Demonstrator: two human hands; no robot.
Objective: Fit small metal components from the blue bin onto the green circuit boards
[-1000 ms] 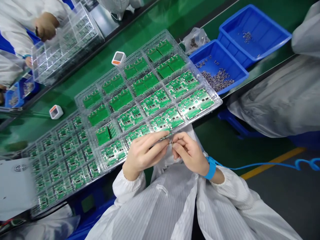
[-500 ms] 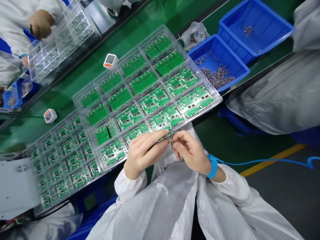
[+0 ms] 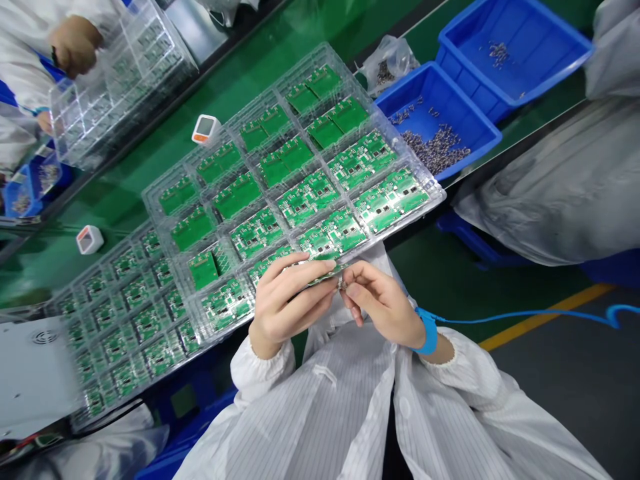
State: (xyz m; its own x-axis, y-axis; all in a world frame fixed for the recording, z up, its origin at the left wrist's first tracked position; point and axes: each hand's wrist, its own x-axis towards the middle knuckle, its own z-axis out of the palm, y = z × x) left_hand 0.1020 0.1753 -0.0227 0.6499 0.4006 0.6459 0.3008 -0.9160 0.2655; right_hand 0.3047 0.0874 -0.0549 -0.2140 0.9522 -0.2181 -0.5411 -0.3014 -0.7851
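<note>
Hands [image 3: 293,300] [image 3: 383,303] together, pinching green circuit board [image 3: 323,276] and tiny metal part [image 3: 341,283], just off clear tray's front edge [image 3: 400,230]

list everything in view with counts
circuit boards: many, green, in tray cells
plastic trays: at least three, clear, centre, lower left, upper left
bins: two, blue, upper right
small metal parts: many, grey, in bins
plastic bag: one, clear, beside bins
meters: two, white and orange, on bench
bench mat: one, green, under trays
co-worker's hand: one, bare, upper left
left hand: one, holding a green board
right hand: one, pinching a small metal part
wrist strap: one, blue, right wrist
smock: one, white striped, bottom
</note>
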